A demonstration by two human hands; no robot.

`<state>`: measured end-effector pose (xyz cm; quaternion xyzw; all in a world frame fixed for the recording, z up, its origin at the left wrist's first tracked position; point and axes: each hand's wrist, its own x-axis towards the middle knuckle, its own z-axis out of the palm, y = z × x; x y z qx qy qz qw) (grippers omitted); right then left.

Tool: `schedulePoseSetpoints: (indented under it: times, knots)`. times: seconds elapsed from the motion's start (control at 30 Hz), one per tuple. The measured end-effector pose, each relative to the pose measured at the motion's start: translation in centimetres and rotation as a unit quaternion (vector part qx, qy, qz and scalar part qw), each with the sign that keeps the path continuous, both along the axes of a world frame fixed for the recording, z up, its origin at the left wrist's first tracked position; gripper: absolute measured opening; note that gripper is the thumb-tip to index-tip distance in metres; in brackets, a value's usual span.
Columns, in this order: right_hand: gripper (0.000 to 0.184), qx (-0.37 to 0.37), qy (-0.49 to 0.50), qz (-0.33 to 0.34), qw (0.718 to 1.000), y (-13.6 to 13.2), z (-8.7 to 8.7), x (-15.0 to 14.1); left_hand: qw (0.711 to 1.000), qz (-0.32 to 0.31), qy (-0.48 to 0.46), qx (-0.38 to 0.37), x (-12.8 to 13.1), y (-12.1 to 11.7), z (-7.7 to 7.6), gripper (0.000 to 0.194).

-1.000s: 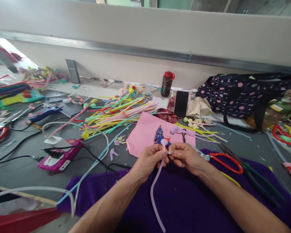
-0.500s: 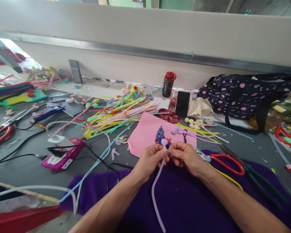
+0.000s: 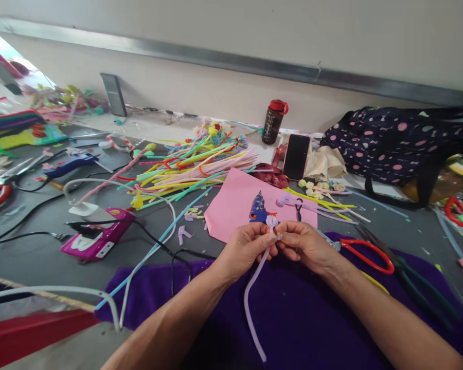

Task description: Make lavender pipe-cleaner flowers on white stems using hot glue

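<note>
Between the fingertips of my left hand [image 3: 252,241] is a lilac fuzzy stem flower [image 3: 271,221], its small head upright above the fingers. Its long stem [image 3: 249,303] curves down over a dark purple cloth [image 3: 293,313]. My right hand [image 3: 299,241] meets the left, pinching a small lilac piece [image 3: 279,237] at the base of the flower head; the fingers partly hide it. Just behind the hands, a blue glue gun [image 3: 257,208] rests on a pink sheet [image 3: 227,205]. More lilac stems [image 3: 304,204] lie on the sheet's right side.
Red-handled scissors [image 3: 366,254] and dark green pliers [image 3: 405,272] lie right of my hands. A magenta power strip [image 3: 111,236] with cables sits left. Behind are bundled colourful stems [image 3: 193,169], a phone [image 3: 296,156], a bottle [image 3: 272,123] and a patterned bag [image 3: 393,144].
The camera view has tilted down and shifted slightly. Both hands keep their pinch at the flower's base, with the flower head a little more in sight.
</note>
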<state>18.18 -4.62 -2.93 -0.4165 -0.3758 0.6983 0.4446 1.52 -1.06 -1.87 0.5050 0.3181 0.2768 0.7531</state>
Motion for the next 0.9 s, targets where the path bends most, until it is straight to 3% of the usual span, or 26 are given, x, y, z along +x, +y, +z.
schedulePoseSetpoints:
  times: [0.23, 0.47, 0.73, 0.9]
  knots:
    - [0.019, -0.006, 0.008, -0.004, 1.0, 0.13, 0.03, -0.19, 1.0, 0.016, 0.002, -0.016, 0.17, 0.02, -0.08, 0.024]
    - [0.019, -0.01, -0.054, -0.045, 0.997, -0.06, 0.15, -0.46, 0.999, 0.042, 0.013, -0.015, 0.11, 0.07, -0.13, 0.024]
    - [0.018, 0.013, -0.038, -0.071, 0.997, -0.16, 0.49, -0.43, 0.993, 0.051, -0.041, -0.095, -0.39, 0.56, -0.51, 0.022]
    - [0.019, 0.015, -0.05, -0.072, 0.996, -0.2, 0.61, -0.43, 0.991, 0.068, -0.041, -0.109, -0.64, 0.78, -0.42, 0.023]
